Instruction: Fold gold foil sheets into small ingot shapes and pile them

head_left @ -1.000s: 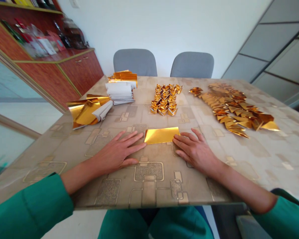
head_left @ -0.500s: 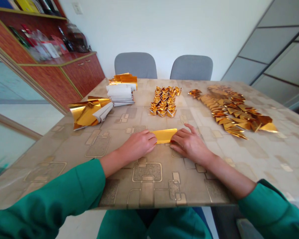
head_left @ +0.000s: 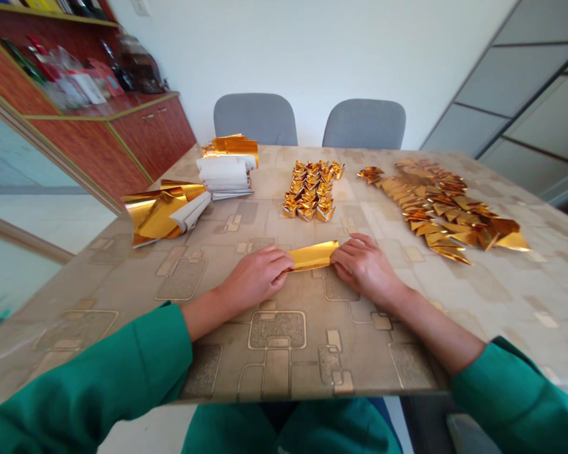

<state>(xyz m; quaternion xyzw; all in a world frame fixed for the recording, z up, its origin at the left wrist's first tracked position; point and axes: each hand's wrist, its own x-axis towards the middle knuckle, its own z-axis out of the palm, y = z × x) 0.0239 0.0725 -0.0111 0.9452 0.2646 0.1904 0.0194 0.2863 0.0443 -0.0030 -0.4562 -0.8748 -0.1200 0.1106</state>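
A narrow strip of folded gold foil paper (head_left: pixel 312 255) lies across the table in front of me. My left hand (head_left: pixel 258 277) pinches its left end, and my right hand (head_left: pixel 366 265) holds its right end. Beyond the strip stands a pile of small folded gold foil ingots (head_left: pixel 311 191). To its right lies a long spread of folded gold triangles (head_left: pixel 442 211). At the far left are a stack of white-backed paper sheets (head_left: pixel 224 178) and curled loose gold foil sheets (head_left: pixel 163 211).
The table (head_left: pixel 123 315) has a glossy patterned cover, and its near edge runs just in front of me. Two grey chairs (head_left: pixel 255 116) stand behind the far edge. A red-brown cabinet (head_left: pixel 151 129) with bottles and packets stands at the back left.
The wide flat foil sheet has become a narrow folded strip. My hands have moved from lying flat beside it to gripping its two ends.
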